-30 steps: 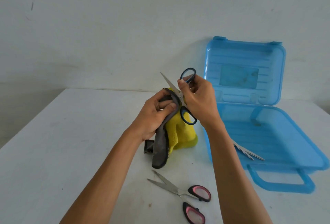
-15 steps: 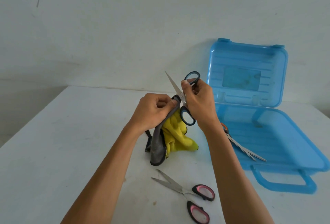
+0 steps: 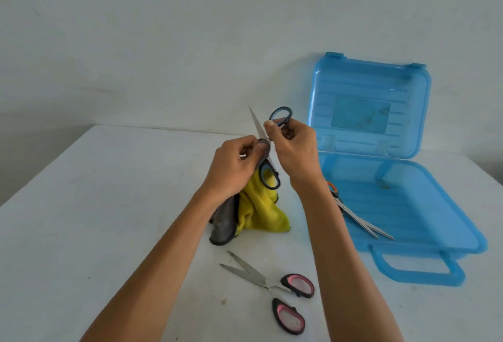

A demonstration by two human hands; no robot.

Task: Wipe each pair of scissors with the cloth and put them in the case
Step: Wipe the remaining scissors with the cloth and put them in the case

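From the head camera, I am midway through wiping the second pair. My right hand (image 3: 296, 151) is curled round the upper handle loop of the blue-handled scissors (image 3: 259, 128), holding them up at the centre of the frame. One bare blade points toward the upper left. My left hand (image 3: 234, 167) pinches the yellow and grey cloth (image 3: 258, 211) against the steel just by the pivot. The rest of the cloth hangs below my fist, and its end touches the white table (image 3: 81, 205). The second blade is hidden, so I cannot tell whether it lies inside the fold.

The blue plastic case (image 3: 413, 205) stands open at the right, and the orange-handled scissors (image 3: 353, 216) already lie in its tray. The pink-handled scissors (image 3: 268, 283) lie open on the table at the lower centre, not yet wiped.

I think the next move is to draw the pinched cloth up the bare blade toward its tip. My fingers should stay on the flats and off the edge. Then I would wipe the other blade, shut the pair and set it down beside the orange pair.

A second ago my left fingers were looser over the cloth. They have since closed into a tight pinch, and the cloth hangs longer and narrower. The blade's angle has hardly changed. The orange handle, which my right forearm covered then, now shows.
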